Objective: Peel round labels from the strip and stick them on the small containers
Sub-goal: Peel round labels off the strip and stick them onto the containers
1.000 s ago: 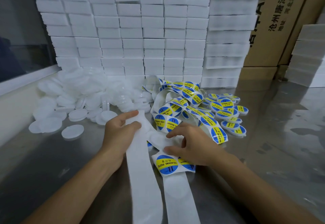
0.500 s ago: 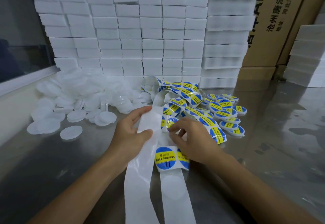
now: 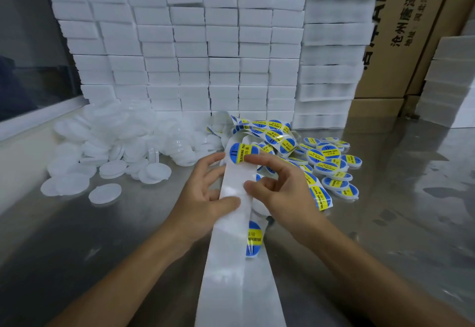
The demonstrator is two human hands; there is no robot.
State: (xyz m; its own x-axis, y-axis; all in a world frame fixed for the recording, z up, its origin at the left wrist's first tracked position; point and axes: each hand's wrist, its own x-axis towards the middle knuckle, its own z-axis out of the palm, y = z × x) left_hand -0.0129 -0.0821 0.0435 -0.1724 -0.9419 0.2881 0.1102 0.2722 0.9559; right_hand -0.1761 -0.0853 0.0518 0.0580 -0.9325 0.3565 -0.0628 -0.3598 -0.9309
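Observation:
A long white backing strip (image 3: 231, 262) runs from the bottom edge up between my hands. My left hand (image 3: 203, 193) holds it, thumb pressed on its face and fingers behind. My right hand (image 3: 280, 188) pinches the strip's right edge, its index finger lying on a round blue-and-yellow label (image 3: 241, 152) at the strip's upper end. Another label (image 3: 254, 239) shows on a lower fold. More label strip (image 3: 267, 134) lies tangled behind. Labelled small containers (image 3: 331, 164) sit at the right, plain white containers (image 3: 113, 152) in a heap at the left.
A wall of stacked white foam blocks (image 3: 190, 51) stands behind the piles, with a taller stack (image 3: 334, 51) to its right. Cardboard boxes (image 3: 401, 31) rise at the back. More foam (image 3: 449, 82) sits far right. The metal table (image 3: 411, 224) is shiny.
Both hands have lifted the strip higher and pulled it along. A fresh label now sits at the top under my right index finger, and the earlier label has slid down onto the lower fold.

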